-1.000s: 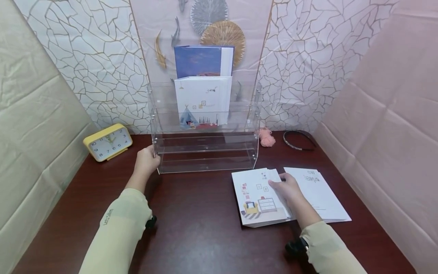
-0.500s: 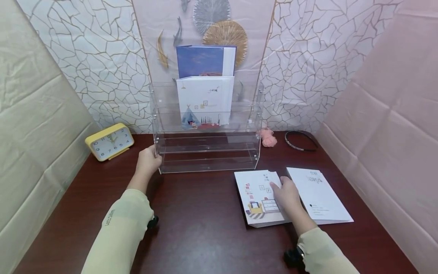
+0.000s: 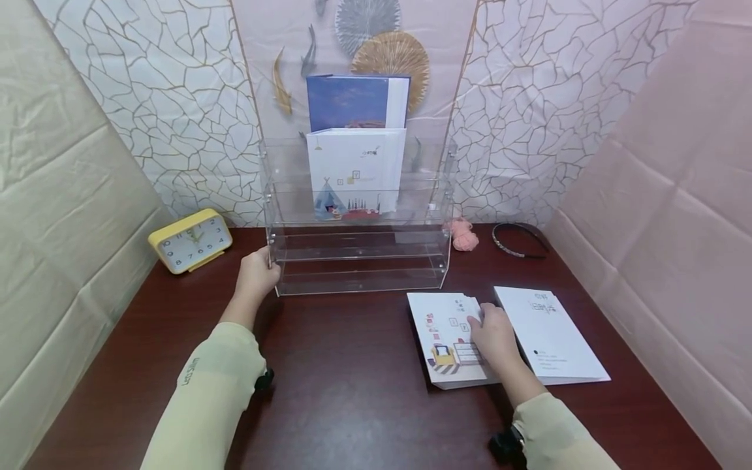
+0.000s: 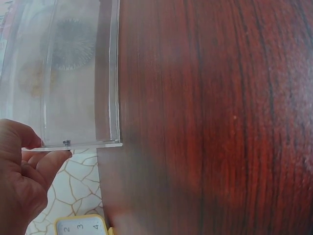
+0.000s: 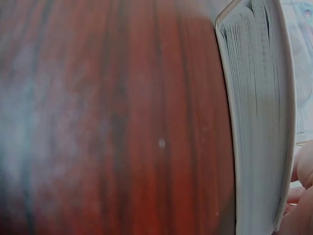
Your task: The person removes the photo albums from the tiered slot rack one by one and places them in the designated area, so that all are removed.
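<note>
My left hand (image 3: 256, 277) pinches the left side panel of a clear acrylic tiered rack (image 3: 358, 282); in the left wrist view the thumb and fingers lie on opposite faces of the panel (image 4: 80, 146). On the table at right, my right hand (image 3: 496, 333) grips the spine side of a thick white hardcover book (image 3: 437, 323) with a yellow armchair drawing, thumb on the cover. The right wrist view shows its page edges (image 5: 259, 132) and part of the hand (image 5: 303, 196). A second white book (image 3: 561, 333) lies just right of this hand.
The rack's upper tiers bear a white book (image 3: 355, 170) with a tent drawing and a blue book (image 3: 349, 102) behind. A yellow clock (image 3: 190, 241) stands left. Pink yarn (image 3: 464, 234) and a headband (image 3: 519, 240) lie right of the rack, near the patterned back wall.
My right hand has shifted slightly, uncovering small print on the right-hand book. The armchair book has turned a little. My left hand stays on the rack's side, and the view has drifted slightly.
</note>
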Demonstrator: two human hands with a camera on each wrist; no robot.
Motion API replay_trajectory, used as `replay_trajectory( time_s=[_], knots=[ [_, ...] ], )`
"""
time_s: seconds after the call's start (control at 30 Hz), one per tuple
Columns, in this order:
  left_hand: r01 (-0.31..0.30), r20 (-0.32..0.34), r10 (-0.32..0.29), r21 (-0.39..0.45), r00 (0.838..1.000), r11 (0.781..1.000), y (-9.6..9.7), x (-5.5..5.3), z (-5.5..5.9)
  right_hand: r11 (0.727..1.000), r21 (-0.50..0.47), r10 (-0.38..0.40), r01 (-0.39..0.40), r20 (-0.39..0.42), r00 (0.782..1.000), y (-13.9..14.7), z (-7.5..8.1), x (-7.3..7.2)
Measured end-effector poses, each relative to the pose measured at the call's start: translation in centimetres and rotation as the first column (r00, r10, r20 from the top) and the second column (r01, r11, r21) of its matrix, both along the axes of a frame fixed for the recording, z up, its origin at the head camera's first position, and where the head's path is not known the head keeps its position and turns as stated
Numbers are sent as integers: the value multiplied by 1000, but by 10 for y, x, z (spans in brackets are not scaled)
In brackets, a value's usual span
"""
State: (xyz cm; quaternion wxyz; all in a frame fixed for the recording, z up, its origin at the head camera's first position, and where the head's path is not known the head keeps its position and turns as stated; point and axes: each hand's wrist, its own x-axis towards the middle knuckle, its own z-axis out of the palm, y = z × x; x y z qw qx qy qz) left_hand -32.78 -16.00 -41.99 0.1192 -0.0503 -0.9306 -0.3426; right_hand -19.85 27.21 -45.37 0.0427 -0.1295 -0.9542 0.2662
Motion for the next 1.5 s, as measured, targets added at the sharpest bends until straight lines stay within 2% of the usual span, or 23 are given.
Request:
replay_trajectory(
  time_s=[0.13,0.3,0.4,0.5,0.6,0.77,0.9,1.0,1.07,1.17,1.27,1.33,1.5],
  knots=[
    [3,-23,-3,2,1000,1000,-2,-3,3,1000,-5,12,-12,-4,1000,-2,4,-4],
    [12,-24,-12,-7,1000,1000,-3,-4,5,996,-91,-13,10,-32,999,-5,16,-7],
    [6,6,-6,6,1000,1000,-2,-2,4,988,-155,-26,6,-128,991,-10,29,-12],
    [11,36,-12,25,999,1000,1,-1,0,981,-190,-6,-47,-267,964,-14,49,-23],
    [2,25,-2,17,1000,1000,0,-1,0,964,-236,24,-125,-390,921,-25,75,-48],
    [-3,10,2,24,1000,1000,4,-4,-2,926,-301,46,-229,-513,857,-43,122,-95],
    [-9,31,8,33,999,999,4,-4,-2,892,-362,29,-270,-551,834,-63,154,-127],
    [-18,40,17,39,999,999,2,-4,-1,874,-387,22,-294,-572,820,-79,170,-147],
    [-18,44,16,40,999,999,1,-3,-2,868,-395,14,-301,-587,810,-88,177,-158],
    [-14,46,13,30,999,999,0,-3,-3,865,-414,-14,-283,-585,811,-102,184,-168],
    [-10,42,9,21,999,1000,0,-3,-3,855,-443,-41,-270,-576,816,-114,187,-175],
    [-4,38,3,25,999,1000,0,-3,-2,847,-458,-56,-269,-580,813,-120,188,-179],
    [0,26,-1,37,1000,999,-2,-7,-2,854,-465,-97,-235,-586,805,-134,187,-188]
  ],
)
